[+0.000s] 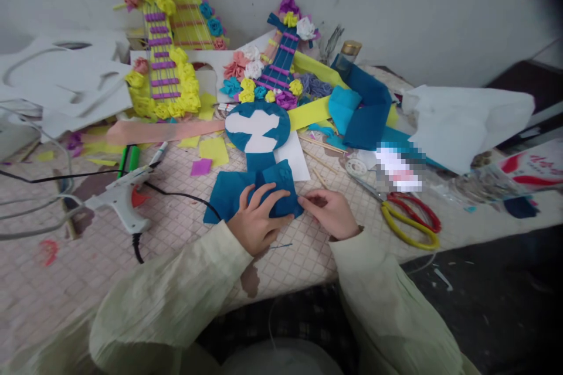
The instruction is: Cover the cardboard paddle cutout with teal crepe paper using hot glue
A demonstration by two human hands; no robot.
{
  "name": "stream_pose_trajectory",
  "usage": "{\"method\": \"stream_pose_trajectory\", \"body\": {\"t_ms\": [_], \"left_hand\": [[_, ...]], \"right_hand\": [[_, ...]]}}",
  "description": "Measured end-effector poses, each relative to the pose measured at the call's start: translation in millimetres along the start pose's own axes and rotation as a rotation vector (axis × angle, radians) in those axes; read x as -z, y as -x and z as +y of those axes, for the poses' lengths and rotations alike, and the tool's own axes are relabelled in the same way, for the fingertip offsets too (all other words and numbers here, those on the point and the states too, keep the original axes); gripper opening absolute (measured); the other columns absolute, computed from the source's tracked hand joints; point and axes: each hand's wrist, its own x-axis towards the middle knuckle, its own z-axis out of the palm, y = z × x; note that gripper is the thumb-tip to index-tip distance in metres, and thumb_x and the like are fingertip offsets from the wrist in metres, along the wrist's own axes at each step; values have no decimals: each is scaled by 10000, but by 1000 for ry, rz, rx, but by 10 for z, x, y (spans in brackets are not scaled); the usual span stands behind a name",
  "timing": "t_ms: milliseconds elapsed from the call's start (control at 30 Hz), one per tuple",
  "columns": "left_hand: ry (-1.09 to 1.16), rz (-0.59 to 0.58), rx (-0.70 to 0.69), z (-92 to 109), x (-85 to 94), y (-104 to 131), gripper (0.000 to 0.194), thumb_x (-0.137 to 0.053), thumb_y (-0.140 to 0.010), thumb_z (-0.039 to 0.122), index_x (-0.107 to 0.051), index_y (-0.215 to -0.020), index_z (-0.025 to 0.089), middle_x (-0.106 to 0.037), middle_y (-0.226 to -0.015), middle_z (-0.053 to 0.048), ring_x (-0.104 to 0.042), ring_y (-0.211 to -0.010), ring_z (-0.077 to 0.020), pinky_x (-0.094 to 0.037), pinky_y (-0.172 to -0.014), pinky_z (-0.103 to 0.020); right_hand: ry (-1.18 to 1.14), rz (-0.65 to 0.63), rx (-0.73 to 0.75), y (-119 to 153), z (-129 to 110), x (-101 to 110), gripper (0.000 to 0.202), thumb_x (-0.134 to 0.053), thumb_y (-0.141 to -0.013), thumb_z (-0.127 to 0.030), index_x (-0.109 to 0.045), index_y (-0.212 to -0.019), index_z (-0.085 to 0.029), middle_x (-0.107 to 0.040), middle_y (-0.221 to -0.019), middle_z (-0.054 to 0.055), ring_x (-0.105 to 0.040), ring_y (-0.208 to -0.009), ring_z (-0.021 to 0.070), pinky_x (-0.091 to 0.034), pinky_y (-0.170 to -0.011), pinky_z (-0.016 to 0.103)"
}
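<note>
A dark blue sheet of crepe paper (222, 192) lies in front of me, its surface lightly creased. My left hand (259, 217) rests on it with fingers spread. At the sheet's right corner, my right hand (331, 211) has thumb and forefinger pinched together on its edge. Just behind the sheet is a rounded piece covered in blue paper (285, 123), with a white centre (259, 129) and a blue neck (260, 162) running under the sheet.
A glue gun (125, 199) with a black cord lies left. Scissors (411, 220) with red and yellow handles lie right. Behind stand a yellow paper guitar (165, 64) and a blue one (281, 64), both decorated with paper flowers. A crumpled white sheet (466, 120) is at right.
</note>
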Motion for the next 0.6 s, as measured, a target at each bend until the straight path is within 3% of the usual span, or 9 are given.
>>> {"method": "stream_pose_trajectory", "body": {"t_ms": [267, 433, 600], "left_hand": [[32, 8, -6, 1, 12, -12, 328, -504, -759, 175, -618, -1034, 310, -430, -1295, -71, -271, -1224, -327, -181, -932, -561], [31, 60, -40, -37, -39, -35, 283, -535, -735, 176, -645, -965, 300, -488, -1249, -43, -293, -1210, -306, -176, -935, -541], [12, 65, -82, -85, -25, -69, 328, -556, -746, 204, -600, -1059, 290, -518, -1229, -44, -349, -1180, -265, -189, -952, -491]], "right_hand": [[9, -27, -26, -27, 39, -17, 260, -622, -655, -428, -626, -662, -168, -547, -459, -23, -470, -345, 101, -368, -379, 234], [3, 27, -5, 48, 90, 4, 374, -479, -757, -495, -652, -750, -163, -484, -370, -33, -456, -315, 119, -371, -361, 244], [-37, 50, 18, 159, 26, -21, 421, -475, -763, -476, -656, -946, -143, -645, -598, 51, -568, -472, 155, -429, -422, 267]]}}
